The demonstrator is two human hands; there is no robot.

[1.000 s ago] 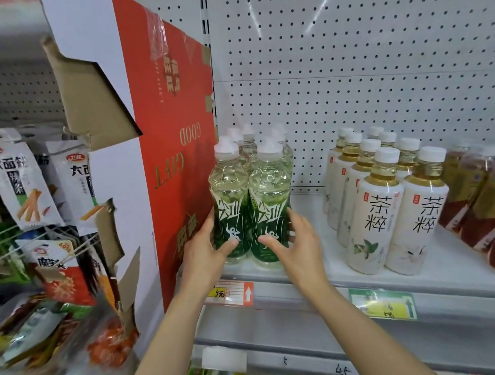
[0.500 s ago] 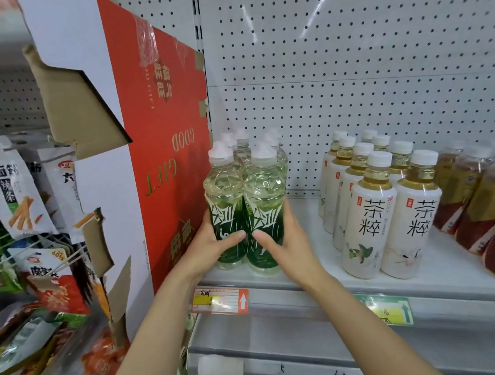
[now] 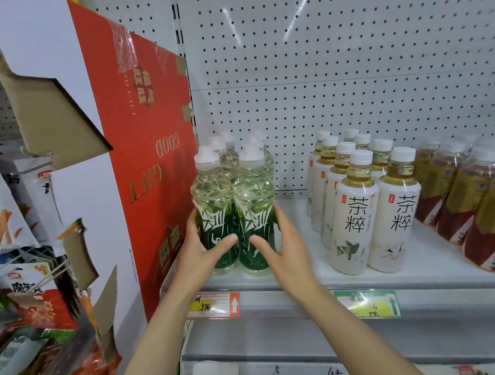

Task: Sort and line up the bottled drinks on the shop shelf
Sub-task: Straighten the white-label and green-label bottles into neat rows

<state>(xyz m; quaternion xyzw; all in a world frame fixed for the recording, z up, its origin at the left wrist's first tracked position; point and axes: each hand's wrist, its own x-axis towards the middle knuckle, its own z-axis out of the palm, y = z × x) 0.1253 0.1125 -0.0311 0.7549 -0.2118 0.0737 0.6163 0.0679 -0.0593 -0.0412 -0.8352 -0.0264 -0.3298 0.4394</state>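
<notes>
The green-label bottles (image 3: 233,206) are clear, glossy plastic with smooth white plastic caps; right of them, the white tea bottles (image 3: 374,224) wear smooth, satiny printed sleeves; further right, the amber bottles (image 3: 471,206) glint through shiny wrap; left of them, the red carton (image 3: 144,152) is matt printed cardboard with raw brown torn edges; behind, the pegboard (image 3: 334,76) is painted, perforated metal.

left hand (image 3: 200,255): bare, no glove or ring | right hand (image 3: 287,256): bare | forearms: bare, no sleeves showing
</notes>
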